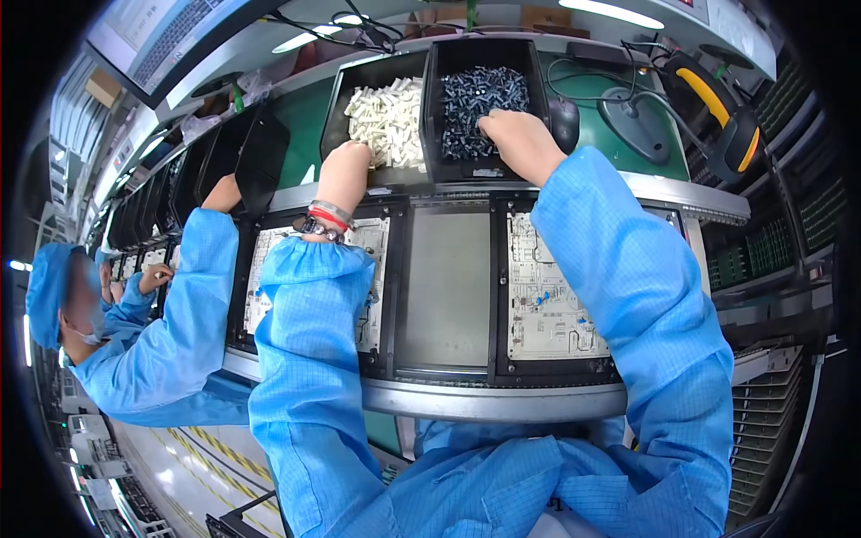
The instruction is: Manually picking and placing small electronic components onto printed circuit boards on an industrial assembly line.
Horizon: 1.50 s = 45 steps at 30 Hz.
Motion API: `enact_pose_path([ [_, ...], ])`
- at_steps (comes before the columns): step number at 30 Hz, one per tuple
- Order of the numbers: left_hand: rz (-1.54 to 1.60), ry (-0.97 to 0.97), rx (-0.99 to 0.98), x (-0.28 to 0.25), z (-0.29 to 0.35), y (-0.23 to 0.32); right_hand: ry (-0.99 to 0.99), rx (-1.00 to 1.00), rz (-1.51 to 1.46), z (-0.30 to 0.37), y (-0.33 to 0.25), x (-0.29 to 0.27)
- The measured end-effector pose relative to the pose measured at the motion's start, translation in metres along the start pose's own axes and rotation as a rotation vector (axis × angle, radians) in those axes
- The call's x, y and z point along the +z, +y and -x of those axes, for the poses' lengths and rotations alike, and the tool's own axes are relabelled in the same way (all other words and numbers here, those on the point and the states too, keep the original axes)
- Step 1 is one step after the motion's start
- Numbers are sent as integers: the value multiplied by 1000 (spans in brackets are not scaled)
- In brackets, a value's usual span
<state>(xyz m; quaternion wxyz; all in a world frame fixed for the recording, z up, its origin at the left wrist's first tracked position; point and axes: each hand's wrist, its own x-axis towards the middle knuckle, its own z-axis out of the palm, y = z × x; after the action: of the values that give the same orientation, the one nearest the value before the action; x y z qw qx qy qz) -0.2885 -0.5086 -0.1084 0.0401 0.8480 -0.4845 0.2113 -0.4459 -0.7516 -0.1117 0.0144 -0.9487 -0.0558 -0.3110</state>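
My left hand reaches over the near left part of a black bin of small white connector-like pieces. Its fingers curl down at the pieces, and what they hold is hidden. To its right, my right hand dips into a second black bin full of small dark blue-black parts. The fingers there are bent together among the parts; anything between them is too small to make out. Below my forearms lie two pale circuit boards, the left board and the right board, each in a black frame.
Between the boards is a grey plate on the conveyor. A yellow-and-black barcode scanner and its stand are at the right. A co-worker in blue works at the left, one hand near black bins. A monitor overhangs the far left.
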Motion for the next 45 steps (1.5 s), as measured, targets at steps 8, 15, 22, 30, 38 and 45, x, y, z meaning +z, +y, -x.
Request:
enact_pose_path([
  [8,209,-47,-79,-11,6,6,85,11,-92,-6,4,-7],
  [15,261,-30,-143,-17,2,15,-41,28,-347,13,2,-54],
  [22,533,167,-182,-17,12,19,-240,161,-643,99,-33,-102],
  [30,1653,42,-214,-65,42,142,-397,164,-778,189,-68,-98],
  [38,1872,-196,-232,-41,59,197,-333,85,-652,196,-74,-83],
  [45,1833,-311,-215,-30,62,204,-269,72,-557,198,-82,-88],
])
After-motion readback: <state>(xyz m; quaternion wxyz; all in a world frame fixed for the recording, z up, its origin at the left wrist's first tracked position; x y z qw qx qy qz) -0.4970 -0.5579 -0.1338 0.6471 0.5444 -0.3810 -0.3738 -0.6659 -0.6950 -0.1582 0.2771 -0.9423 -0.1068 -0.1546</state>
